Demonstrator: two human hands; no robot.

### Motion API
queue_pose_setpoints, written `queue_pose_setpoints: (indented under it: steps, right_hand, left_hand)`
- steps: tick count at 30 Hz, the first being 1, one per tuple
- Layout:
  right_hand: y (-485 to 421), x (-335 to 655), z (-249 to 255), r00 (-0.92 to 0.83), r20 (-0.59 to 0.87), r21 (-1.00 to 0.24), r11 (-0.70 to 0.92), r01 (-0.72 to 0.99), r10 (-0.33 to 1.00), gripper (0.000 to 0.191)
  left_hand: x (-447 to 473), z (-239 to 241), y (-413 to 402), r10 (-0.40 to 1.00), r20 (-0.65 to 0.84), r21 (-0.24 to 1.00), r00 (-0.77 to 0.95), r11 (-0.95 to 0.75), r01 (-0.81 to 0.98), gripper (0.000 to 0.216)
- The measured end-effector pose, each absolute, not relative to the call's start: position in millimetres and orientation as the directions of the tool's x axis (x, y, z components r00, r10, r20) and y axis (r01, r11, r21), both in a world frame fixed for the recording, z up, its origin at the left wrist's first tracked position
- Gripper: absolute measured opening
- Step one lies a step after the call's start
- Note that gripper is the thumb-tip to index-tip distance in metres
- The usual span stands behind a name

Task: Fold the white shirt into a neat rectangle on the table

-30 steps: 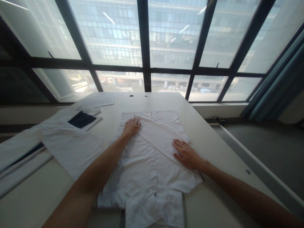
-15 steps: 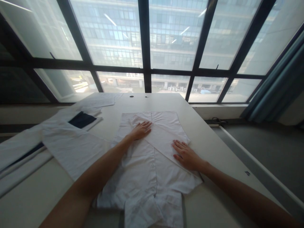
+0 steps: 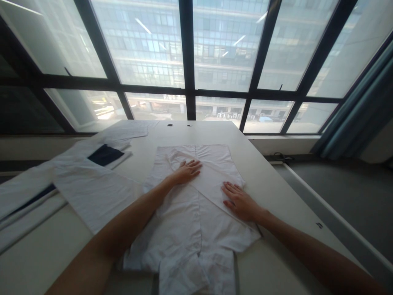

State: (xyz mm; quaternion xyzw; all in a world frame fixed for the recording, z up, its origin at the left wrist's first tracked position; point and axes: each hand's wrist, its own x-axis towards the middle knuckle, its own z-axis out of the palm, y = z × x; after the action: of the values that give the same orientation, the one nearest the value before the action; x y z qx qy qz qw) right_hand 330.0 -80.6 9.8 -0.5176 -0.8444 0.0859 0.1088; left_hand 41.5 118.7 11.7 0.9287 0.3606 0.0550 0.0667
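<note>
A white button-front shirt (image 3: 181, 213) lies spread on the white table (image 3: 276, 262), its row of buttons running down the middle. One sleeve is laid slantwise across the upper part of the shirt. My left hand (image 3: 186, 172) rests flat on this sleeve near the centre, fingers stretched out. Further right and a little nearer to me, my right hand (image 3: 241, 201) presses flat on the same sleeve with its fingers extended. The shirt's near end runs out of the bottom of the view.
More white cloth (image 3: 95, 188) is heaped along the table's left side, with a dark navy piece (image 3: 106, 155) on it. Tall windows (image 3: 221, 45) stand beyond the table's far edge. A blue curtain (image 3: 353, 102) hangs at the right.
My left hand has slid slightly right and toward me over the sleeve. My right hand stays in about the same place.
</note>
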Motion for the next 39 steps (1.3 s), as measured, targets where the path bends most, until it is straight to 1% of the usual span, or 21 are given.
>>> queue_pose_setpoints:
  steps: [11,30,39]
  right_hand:
    - [-80.3,330.5,7.7,-0.437,0.110,-0.259,0.450,0.854,0.893,0.060]
    - [-80.4,329.7,9.3,-0.433,0.102,-0.261,0.444,0.857,0.895,0.060]
    - [-80.0,329.4,10.5,-0.434,0.087,-0.255,0.441,0.860,0.897,0.061]
  left_hand:
    - [40.7,6.1,122.1,0.706,0.056,0.167,0.706,-0.704,0.690,0.059]
    - [40.8,4.5,123.5,0.699,0.079,0.159,0.711,-0.713,0.683,0.056]
    - [40.9,5.1,122.7,0.702,0.076,0.181,0.708,-0.708,0.683,0.056]
